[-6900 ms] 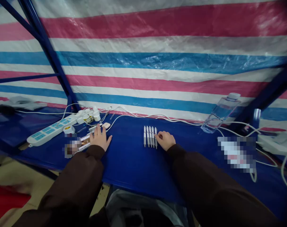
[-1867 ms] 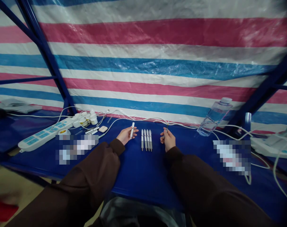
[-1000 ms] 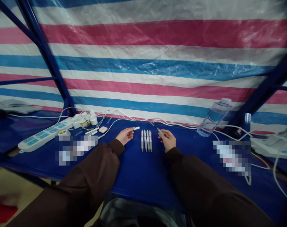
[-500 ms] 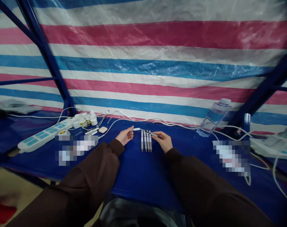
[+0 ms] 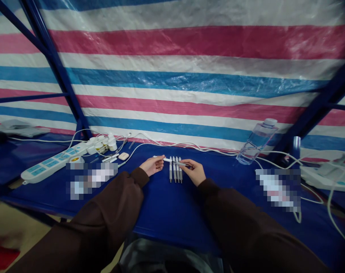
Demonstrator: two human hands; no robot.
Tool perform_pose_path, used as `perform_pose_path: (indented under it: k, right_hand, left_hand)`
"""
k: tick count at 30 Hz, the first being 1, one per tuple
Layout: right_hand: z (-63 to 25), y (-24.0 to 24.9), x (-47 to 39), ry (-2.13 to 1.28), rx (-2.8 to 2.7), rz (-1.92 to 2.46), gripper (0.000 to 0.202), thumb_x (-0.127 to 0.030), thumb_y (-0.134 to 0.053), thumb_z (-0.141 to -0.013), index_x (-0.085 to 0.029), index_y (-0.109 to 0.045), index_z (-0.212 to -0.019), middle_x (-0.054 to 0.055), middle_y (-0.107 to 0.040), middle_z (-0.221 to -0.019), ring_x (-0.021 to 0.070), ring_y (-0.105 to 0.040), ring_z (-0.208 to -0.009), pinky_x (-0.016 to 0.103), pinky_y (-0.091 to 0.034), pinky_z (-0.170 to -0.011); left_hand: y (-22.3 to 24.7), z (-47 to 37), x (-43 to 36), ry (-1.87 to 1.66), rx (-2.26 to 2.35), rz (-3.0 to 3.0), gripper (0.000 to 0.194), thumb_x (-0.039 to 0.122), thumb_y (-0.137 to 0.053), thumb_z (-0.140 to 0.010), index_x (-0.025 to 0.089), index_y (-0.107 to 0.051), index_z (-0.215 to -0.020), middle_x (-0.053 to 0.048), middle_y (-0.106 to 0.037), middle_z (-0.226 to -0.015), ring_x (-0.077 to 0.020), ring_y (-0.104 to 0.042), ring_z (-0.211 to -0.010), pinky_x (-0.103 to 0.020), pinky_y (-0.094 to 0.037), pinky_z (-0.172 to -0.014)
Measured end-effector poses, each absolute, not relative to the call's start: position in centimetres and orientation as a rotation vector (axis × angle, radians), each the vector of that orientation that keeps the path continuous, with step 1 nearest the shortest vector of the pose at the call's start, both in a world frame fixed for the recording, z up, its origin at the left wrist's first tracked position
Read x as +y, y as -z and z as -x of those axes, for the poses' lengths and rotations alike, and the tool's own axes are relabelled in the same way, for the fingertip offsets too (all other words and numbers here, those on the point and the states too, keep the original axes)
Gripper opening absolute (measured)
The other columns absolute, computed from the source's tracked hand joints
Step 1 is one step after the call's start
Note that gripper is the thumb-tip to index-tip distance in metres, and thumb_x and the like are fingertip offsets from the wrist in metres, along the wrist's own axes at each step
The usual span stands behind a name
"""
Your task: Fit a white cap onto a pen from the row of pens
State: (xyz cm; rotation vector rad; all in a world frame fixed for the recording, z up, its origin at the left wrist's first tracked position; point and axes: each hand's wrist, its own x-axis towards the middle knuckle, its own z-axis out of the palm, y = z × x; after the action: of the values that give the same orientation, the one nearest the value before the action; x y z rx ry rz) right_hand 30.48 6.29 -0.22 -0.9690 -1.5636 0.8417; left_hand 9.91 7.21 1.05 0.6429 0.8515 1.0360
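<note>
My left hand [image 5: 152, 165] pinches a white pen cap [image 5: 160, 157] at its fingertips. My right hand [image 5: 193, 170] holds a thin pen body [image 5: 176, 162] that points left into the cap; the two parts meet above a row of white pens [image 5: 175, 170]. Those pens lie side by side on the blue table cover [image 5: 167, 204], just below and between both hands. Both arms wear dark brown sleeves.
A white power strip [image 5: 51, 160] with plugs and white cables lies at the left. A clear plastic bottle [image 5: 256, 142] leans at the back right. More cables and a white device [image 5: 328, 176] sit at the far right. Blue frame bars and a striped tarp close the back.
One pen left the row and was pulled into cap and body. Over the last second my hands came together, and the body's tip now meets the cap above the row.
</note>
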Motion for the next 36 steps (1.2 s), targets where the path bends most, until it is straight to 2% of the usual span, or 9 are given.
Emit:
perform_pose_path:
  k: [7, 22, 27, 30, 33, 36]
  right_hand:
    - [-30.39, -0.12, 5.98, -0.740, -1.604, 0.971, 0.026, -0.037, -0.068, -0.064, -0.015, -0.062, -0.075, 0.007, -0.067, -0.072, 0.0156, -0.059, -0.060, 0.024, -0.041, -0.048]
    - [-30.53, -0.08, 5.90, -0.694, -1.622, 0.979, 0.027, -0.040, -0.066, -0.065, -0.016, -0.066, -0.077, 0.005, -0.067, -0.071, 0.0113, -0.052, -0.051, 0.024, -0.038, -0.044]
    - [-30.51, -0.04, 5.79, -0.765, -1.627, 0.974, 0.033, -0.045, -0.065, -0.066, -0.016, -0.065, -0.081, 0.005, -0.067, -0.071, 0.0132, -0.053, -0.052, 0.026, -0.041, -0.048]
    - [-30.58, -0.08, 5.70, -0.856, -1.647, 0.985, 0.036, -0.051, -0.057, -0.072, -0.016, -0.063, -0.076, 0.004, -0.064, -0.060, 0.0135, -0.053, -0.049, 0.025, -0.041, -0.048]
    - [-30.68, -0.18, 5.60, -0.891, -1.658, 1.081, 0.046, -0.057, -0.045, -0.078, -0.017, -0.059, -0.061, -0.001, -0.052, -0.040, 0.0108, -0.045, -0.038, 0.024, -0.038, -0.046]
    - [-30.66, -0.33, 5.48, -0.881, -1.623, 1.116, 0.051, -0.059, -0.037, -0.081, -0.018, -0.053, -0.055, -0.003, -0.043, -0.035, 0.0094, -0.041, -0.036, 0.024, -0.037, -0.046]
  left_hand:
    - [-1.14, -9.94, 7.00, -0.943, 0.838, -0.675, 0.018, 0.024, -0.066, -0.073, 0.012, -0.064, -0.086, -0.003, -0.064, -0.061, -0.0102, -0.060, -0.054, -0.021, -0.047, -0.055]
    - [-1.36, -10.06, 6.73, -0.942, 0.897, -0.709, 0.020, 0.025, -0.070, -0.068, 0.012, -0.065, -0.082, -0.005, -0.069, -0.070, -0.0104, -0.062, -0.059, -0.020, -0.048, -0.060]
    - [-1.00, -9.95, 6.88, -0.929, 0.890, -0.754, 0.021, 0.027, -0.071, -0.067, 0.012, -0.065, -0.081, -0.006, -0.069, -0.074, -0.0100, -0.062, -0.059, -0.021, -0.048, -0.061]
    - [-1.01, -9.95, 6.81, -0.920, 0.876, -0.776, 0.022, 0.027, -0.070, -0.068, 0.012, -0.065, -0.083, -0.007, -0.069, -0.075, -0.0103, -0.062, -0.061, -0.021, -0.047, -0.062]
    - [-0.98, -9.96, 6.73, -0.897, 0.864, -0.820, 0.023, 0.024, -0.068, -0.070, 0.011, -0.065, -0.089, -0.008, -0.069, -0.076, -0.0105, -0.062, -0.062, -0.021, -0.047, -0.063]
    - [-0.91, -9.96, 6.72, -0.889, 0.860, -0.866, 0.024, 0.021, -0.068, -0.071, 0.011, -0.065, -0.092, -0.009, -0.069, -0.077, -0.0106, -0.062, -0.063, -0.022, -0.046, -0.064]
